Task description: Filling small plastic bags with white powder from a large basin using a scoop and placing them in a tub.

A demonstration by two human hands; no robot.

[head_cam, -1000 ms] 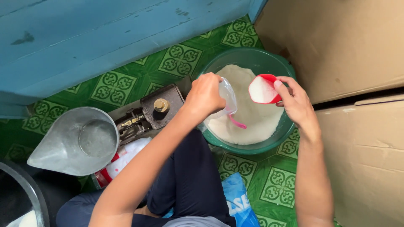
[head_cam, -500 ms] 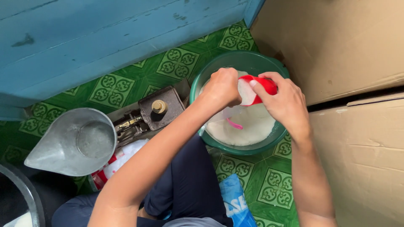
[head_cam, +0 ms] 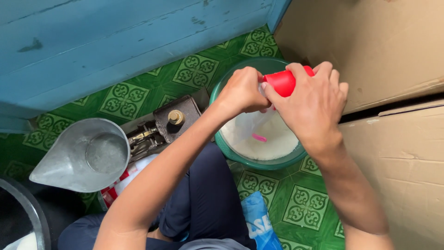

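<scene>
a small clear plastic bag (head_cam: 252,125) hangs over the green basin at about 1 o'clock, pinched at its mouth. a blue packet (head_cam: 259,222) lies on the floor at 6 o'clock. a red and white packet (head_cam: 118,183) sits at 8 o'clock. big brown cardboard boxes (head_cam: 393,60) fill 3 o'clock.

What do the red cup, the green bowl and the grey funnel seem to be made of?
The red cup, held in the right hand, looks like smooth plastic: even colour, soft sheen. The green bowl also seems plastic, with a thin, glossy rim. The grey funnel is probably sheet metal: a dull silvery surface with cloudy reflections. The left hand grips a thin clear bag, likely plastic film.
</scene>
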